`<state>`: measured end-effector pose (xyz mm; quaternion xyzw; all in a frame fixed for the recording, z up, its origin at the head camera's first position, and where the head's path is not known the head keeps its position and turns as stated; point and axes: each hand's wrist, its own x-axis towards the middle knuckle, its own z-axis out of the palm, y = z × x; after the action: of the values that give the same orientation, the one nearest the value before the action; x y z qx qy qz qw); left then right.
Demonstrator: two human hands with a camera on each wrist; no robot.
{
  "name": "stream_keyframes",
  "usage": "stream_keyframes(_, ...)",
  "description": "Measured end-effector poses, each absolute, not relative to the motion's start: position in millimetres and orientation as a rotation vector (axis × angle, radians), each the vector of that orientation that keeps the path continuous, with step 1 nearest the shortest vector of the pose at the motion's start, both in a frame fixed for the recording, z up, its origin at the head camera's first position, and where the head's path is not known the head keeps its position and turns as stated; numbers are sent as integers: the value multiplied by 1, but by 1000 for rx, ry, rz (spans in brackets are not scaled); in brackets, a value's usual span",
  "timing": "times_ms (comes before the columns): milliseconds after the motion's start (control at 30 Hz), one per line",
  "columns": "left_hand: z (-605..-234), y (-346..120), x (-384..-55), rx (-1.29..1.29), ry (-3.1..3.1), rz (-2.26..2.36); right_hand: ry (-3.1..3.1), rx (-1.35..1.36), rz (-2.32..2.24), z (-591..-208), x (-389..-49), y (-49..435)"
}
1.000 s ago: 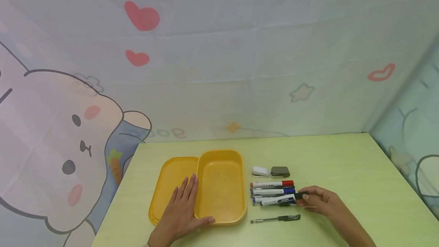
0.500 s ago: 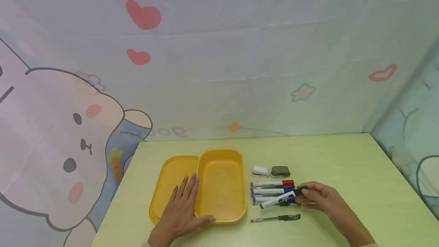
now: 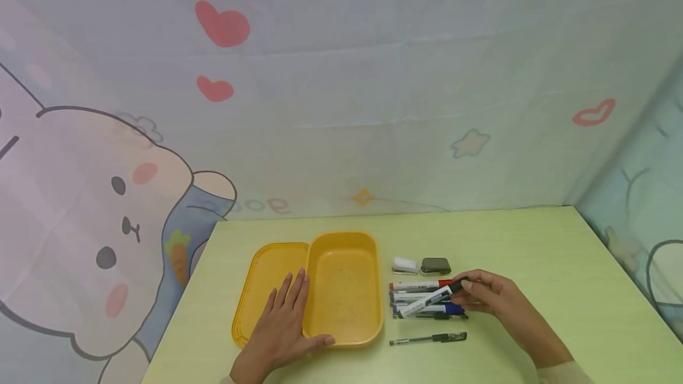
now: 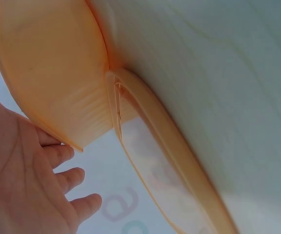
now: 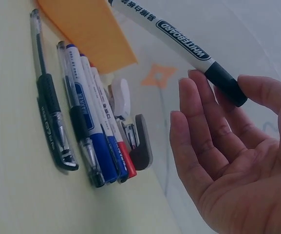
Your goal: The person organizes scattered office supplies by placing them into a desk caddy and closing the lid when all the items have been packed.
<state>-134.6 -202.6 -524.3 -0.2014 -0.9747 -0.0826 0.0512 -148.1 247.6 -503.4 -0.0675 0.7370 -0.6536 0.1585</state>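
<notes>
In the head view my right hand (image 3: 491, 298) pinches the black cap of a whiteboard marker (image 5: 179, 44), its white body held up at a slant over the other pens. Beneath it lie a red-capped marker (image 3: 416, 286), blue-capped markers (image 5: 86, 97) and gel pens, side by side. A single black gel pen (image 3: 427, 339) lies apart, nearer the front. With straight, spread fingers, my left hand (image 3: 280, 328) rests against the left side of the yellow box (image 3: 347, 295), its thumb at the near rim. Nothing is seen inside that box.
The yellow lid (image 3: 272, 265) lies left of the box, partly behind my left hand. A white stapler (image 3: 404, 265) and a dark grey stapler (image 3: 436, 266) stand behind the markers. A printed cloth (image 3: 341, 105) hangs at the table's back edge.
My right hand has lifted the black-capped marker, moving it slightly away from me and to the left, and its cap end now tilts higher. My left hand stays where it was.
</notes>
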Motion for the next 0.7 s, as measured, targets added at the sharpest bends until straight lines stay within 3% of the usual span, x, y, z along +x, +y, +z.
stream_keyframes(700, -522, -202, -135, -607, -2987, -236, 2096, -286, -1902, -489, -164, 234)
